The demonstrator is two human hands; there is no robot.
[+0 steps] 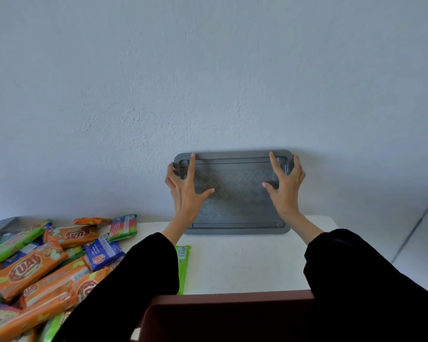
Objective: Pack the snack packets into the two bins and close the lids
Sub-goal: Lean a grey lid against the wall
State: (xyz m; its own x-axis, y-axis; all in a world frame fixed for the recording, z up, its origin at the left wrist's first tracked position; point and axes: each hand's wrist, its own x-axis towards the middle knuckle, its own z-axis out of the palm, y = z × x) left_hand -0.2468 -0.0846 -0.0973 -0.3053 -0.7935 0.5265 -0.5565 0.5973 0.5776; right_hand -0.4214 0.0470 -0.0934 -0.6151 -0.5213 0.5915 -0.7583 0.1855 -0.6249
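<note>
While clasping the lid (235, 193) by its sides with left hand (185, 191) and right hand (286, 191), seemingly parking it; next, release and fetch packets (30, 270) left of the hands.

White table (245, 267) against pale wall (208, 70)

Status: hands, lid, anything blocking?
Left hand and right hand grip grey lid by its sides, upright against wall. Snack packets piled on table, unpacked. Brown bin open at near edge.
</note>
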